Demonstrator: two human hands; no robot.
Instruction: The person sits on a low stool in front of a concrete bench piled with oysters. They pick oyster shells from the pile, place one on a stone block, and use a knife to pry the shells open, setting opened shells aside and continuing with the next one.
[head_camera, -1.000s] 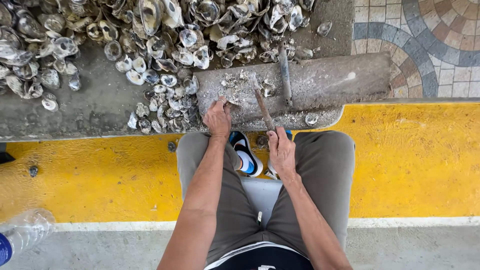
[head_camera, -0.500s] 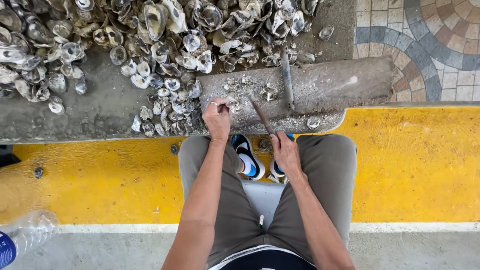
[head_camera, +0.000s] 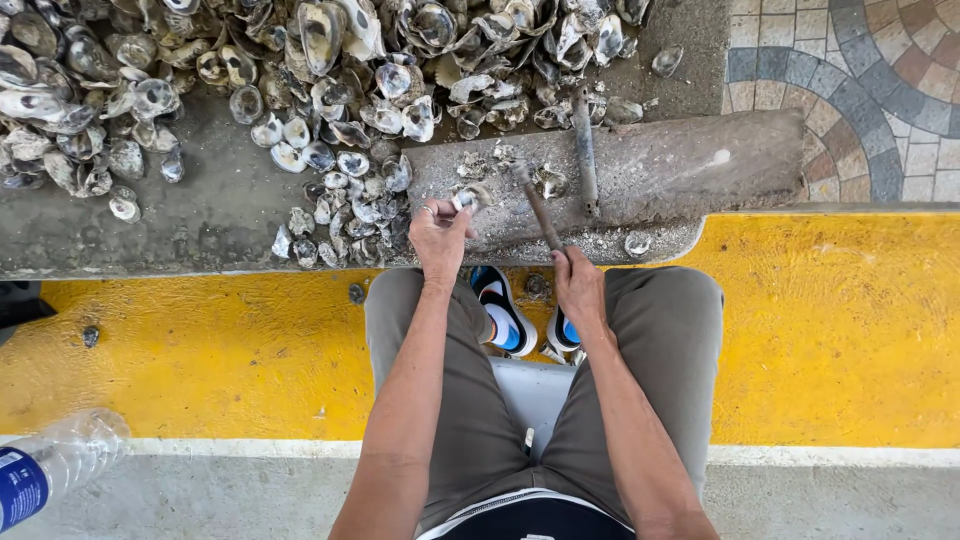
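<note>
Two hands are busy: my left hand (head_camera: 440, 232) pinches a small oyster (head_camera: 466, 198) on the near edge of the stone slab (head_camera: 660, 165), while my right hand (head_camera: 577, 285) is closed round a metal tool (head_camera: 536, 205) angled onto that slab. Opened shells (head_camera: 350, 190) lie left of the slab (quite a few); beyond it, a big heap (head_camera: 300, 50) looks mostly unsorted.

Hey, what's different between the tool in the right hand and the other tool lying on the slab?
The held tool is gripped by the right hand and slants toward the shell in the left hand; the lying tool rests untouched on the slab, nearly straight up the picture. The lying tool sits further from the person. Both are slim, grimy rods.
</note>
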